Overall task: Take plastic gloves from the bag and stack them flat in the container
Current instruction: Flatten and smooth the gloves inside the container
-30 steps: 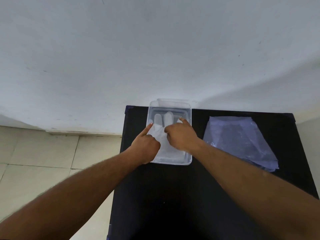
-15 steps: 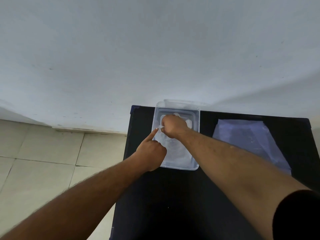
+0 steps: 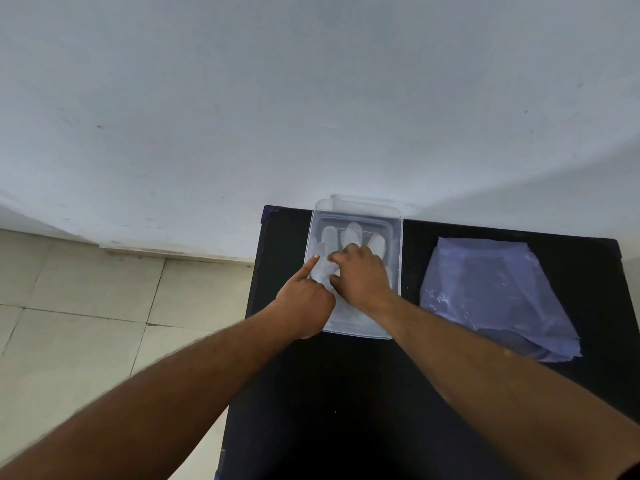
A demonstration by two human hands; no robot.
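Since half a second earlier, our right hand (image 3: 363, 275) had slid back from the far end of the clear rectangular plastic container (image 3: 398, 258), uncovering the pale fingers of the thin translucent plastic glove (image 3: 351, 233) at centre frame. Its fingers lay spread, pressing the film flat. Our left hand (image 3: 304, 296) pinned one edge with its forefinger, others curled. At right lay the crinkled bluish plastic bag (image 3: 491, 292) on the black table (image 3: 346, 393).

Black table (image 3: 346, 410) set against a white wall, bearing 2 items.
A clear plastic container (image 3: 397, 258) rests at the far edge; a translucent plastic bag (image 3: 491, 296) lies flat to its right, apart from it.
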